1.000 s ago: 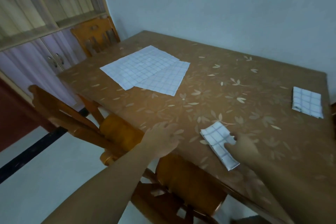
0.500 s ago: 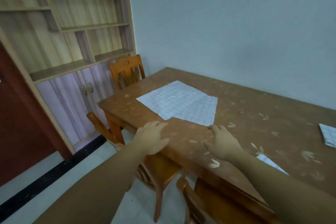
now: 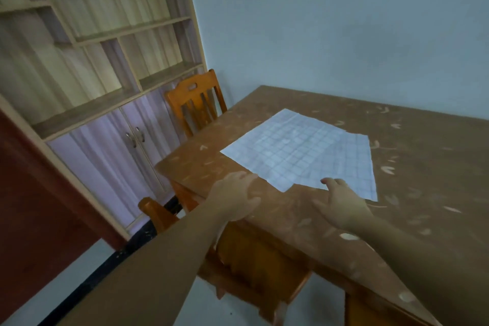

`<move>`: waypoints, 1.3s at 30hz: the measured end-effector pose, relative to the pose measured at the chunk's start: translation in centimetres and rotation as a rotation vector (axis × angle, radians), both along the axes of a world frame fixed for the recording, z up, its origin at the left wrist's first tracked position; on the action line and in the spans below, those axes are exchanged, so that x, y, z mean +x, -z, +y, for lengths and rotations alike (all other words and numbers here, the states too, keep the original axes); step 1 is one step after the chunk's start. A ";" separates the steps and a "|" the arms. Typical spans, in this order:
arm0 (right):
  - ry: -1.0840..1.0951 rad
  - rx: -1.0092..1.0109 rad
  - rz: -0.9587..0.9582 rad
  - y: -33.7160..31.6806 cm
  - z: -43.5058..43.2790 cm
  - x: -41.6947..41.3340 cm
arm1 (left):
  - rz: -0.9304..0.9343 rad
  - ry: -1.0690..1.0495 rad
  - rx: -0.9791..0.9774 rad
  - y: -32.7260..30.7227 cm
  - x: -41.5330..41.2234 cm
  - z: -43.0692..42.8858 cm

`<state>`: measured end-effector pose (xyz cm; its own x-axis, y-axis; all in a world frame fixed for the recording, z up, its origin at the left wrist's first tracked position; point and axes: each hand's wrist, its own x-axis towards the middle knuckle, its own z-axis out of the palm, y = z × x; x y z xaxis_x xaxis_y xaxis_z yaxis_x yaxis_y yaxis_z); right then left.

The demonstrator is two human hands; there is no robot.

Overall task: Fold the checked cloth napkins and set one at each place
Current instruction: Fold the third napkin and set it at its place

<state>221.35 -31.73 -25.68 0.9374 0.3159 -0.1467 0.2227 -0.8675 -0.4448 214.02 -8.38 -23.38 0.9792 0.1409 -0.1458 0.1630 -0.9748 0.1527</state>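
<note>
Two unfolded white checked napkins lie flat and overlapping near the table's left end: the upper napkin (image 3: 285,145) on the left, the lower napkin (image 3: 357,164) partly under it on the right. My right hand (image 3: 341,204) hovers with loosely spread fingers, its fingertips at the near edge of the lower napkin. My left hand (image 3: 235,198) reaches over the table's near edge, fingers relaxed, just left of the upper napkin's near corner. Neither hand holds anything. The folded napkins are out of view.
The brown leaf-patterned table (image 3: 410,193) fills the right side. One wooden chair (image 3: 198,100) stands at the table's far left end, another chair (image 3: 254,254) is tucked under the near edge below my hands. A shelf cabinet (image 3: 105,87) lines the left wall.
The view has swung left and closer to the unfolded napkins. My right hand left the folded napkin and both hands moved forward to the near edge of the flat napkins.
</note>
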 end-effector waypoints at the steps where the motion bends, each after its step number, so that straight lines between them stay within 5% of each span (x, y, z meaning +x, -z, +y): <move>1: 0.007 -0.005 0.005 0.2 0.4 0.7 | 0.001 0.005 0.001 0.2 1.0 0.7; 17: 0.268 -0.117 0.139 4.8 10.8 9.9 | 0.175 0.276 -0.121 8.0 17.1 10.2; 23: 0.170 -0.209 0.185 10.1 17.0 11.3 | 0.307 0.424 -0.046 13.1 20.9 14.1; 32: 0.120 -0.341 0.190 14.9 21.9 11.4 | 0.351 0.326 0.020 17.5 23.2 18.1; 39: 0.162 -0.261 0.062 14.4 22.1 11.4 | 0.270 0.340 0.019 17.8 22.5 17.8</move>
<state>232.73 -9.61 -40.12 0.9591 0.1075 -0.2617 0.0520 -0.9762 -0.2104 236.51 9.45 -41.14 0.8975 -0.1776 -0.4038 -0.1360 -0.9822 0.1297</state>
